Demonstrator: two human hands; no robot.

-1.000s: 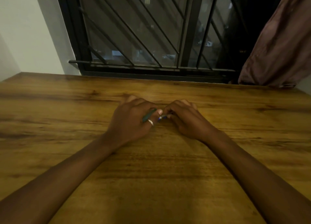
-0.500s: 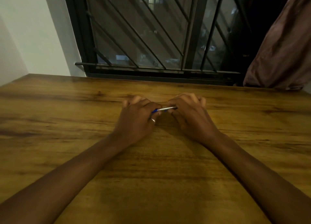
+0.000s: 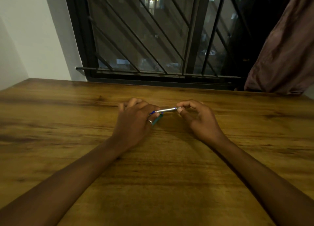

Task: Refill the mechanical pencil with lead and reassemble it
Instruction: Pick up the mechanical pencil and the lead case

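A thin silver and blue mechanical pencil [image 3: 167, 110] spans the gap between my two hands, just above the wooden table [image 3: 68, 124]. My left hand [image 3: 136, 120], with a ring on one finger, grips the pencil's blue left end. A green tube-like piece [image 3: 157, 120] sticks out under the same hand. My right hand [image 3: 198, 119] pinches the pencil's right tip between thumb and forefinger. Any lead is too thin to make out.
A black barred window [image 3: 153, 47] runs along the table's far edge. A brown curtain [image 3: 285, 52] hangs at the far right, and a white wall [image 3: 34, 39] stands at the left.
My hands have drawn apart, so more of the silver pencil shows between them. The green piece now shows below my left hand.
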